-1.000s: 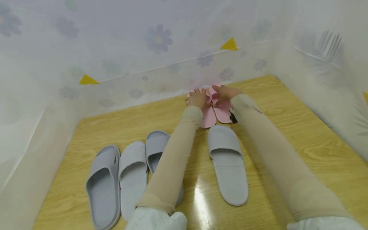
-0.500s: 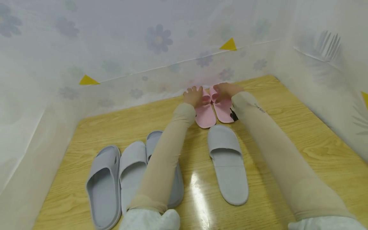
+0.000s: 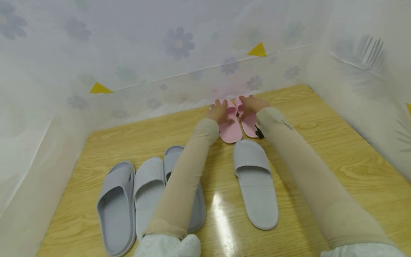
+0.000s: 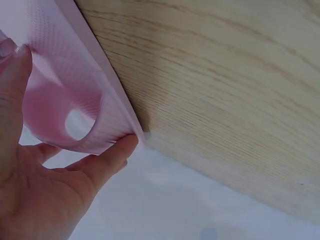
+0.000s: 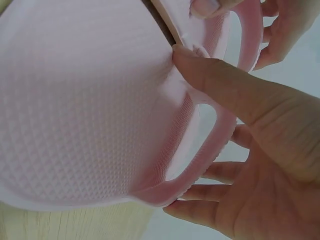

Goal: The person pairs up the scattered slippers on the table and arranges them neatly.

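Pink slippers are lying side by side at the far edge of the wooden table [image 3: 321,150], toes toward the flowered curtain [image 3: 144,53]. Seen from the head, the left hand [image 3: 219,111] is gripping the left pink slipper [image 3: 231,129] and the right hand [image 3: 251,104] the right pink slipper [image 3: 250,126], probably to square the pair up. Four grey slippers [image 3: 255,182] are resting nearer.

On the left wrist view, the thumb and fingers [image 4: 107,157] are pinching the strap [image 4: 75,100] at the sole's edge.

On the right wrist view, the thumb [image 5: 225,85] is pressing the textured strap [image 5: 100,100] while the fingers are curling beneath.
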